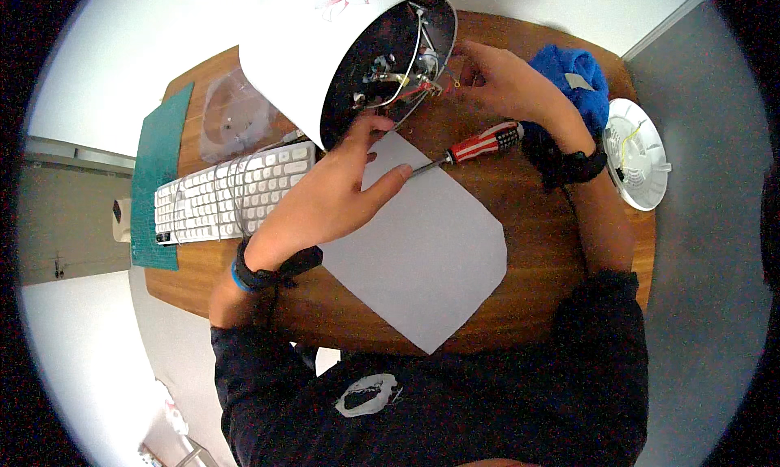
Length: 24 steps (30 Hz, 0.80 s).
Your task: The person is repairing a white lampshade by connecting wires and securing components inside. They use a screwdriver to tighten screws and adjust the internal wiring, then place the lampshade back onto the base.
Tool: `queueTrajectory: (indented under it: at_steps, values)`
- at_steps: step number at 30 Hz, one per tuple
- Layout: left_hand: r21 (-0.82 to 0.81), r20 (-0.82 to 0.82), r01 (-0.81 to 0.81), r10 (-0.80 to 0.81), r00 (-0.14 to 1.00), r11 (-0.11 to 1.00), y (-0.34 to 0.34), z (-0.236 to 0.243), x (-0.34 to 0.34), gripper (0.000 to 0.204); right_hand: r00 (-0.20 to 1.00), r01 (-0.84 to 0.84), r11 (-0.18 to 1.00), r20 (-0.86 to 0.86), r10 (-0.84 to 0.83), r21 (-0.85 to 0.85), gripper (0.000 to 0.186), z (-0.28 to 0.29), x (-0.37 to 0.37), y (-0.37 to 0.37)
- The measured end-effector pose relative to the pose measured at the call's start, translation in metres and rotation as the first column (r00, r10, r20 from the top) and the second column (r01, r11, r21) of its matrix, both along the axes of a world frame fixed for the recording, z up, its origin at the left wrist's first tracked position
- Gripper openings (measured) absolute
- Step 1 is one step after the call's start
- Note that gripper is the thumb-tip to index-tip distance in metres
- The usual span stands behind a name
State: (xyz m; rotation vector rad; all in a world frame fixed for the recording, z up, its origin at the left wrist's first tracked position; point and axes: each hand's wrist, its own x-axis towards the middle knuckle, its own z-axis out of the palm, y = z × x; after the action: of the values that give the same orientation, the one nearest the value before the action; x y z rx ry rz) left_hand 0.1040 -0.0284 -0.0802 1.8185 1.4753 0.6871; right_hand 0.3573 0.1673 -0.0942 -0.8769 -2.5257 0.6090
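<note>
A white cylindrical appliance housing with a pink flower print lies tilted, its dark open end toward me. Inside are wires, metal brackets and fittings. My left hand is at the lower rim, fingers bent against it and thumb stretched apart. At the right of the opening, my right hand has its fingers pinched together by a thin wire with a small yellow loop; the fingertips are partly blurred. Between my hands lies a screwdriver with a red, white and dark handle, its shaft reaching my left thumb.
White paper lies on the wooden table. Left are a white keyboard with a cable wound round it, a clear plastic piece and a green mat. Right are a blue cloth and a round white cover.
</note>
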Motion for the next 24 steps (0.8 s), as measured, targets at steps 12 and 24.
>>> queueTrajectory:
  at_steps: [12, 24]
  values:
    - [0.092, 0.22, -0.116, 0.093, 0.971, 0.989, 0.005, 0.004, -0.011, 0.038, 0.989, -0.079, 0.983, -0.14, 0.056, -0.166, 0.046, -0.003, -0.002, 0.004]
    - [0.191, 0.331, -0.225, 0.153, 0.931, 0.956, 0.021, 0.005, -0.019, 0.026, 0.965, -0.097, 0.995, 0.245, 0.092, 0.009, 0.022, 0.004, 0.009, 0.002]
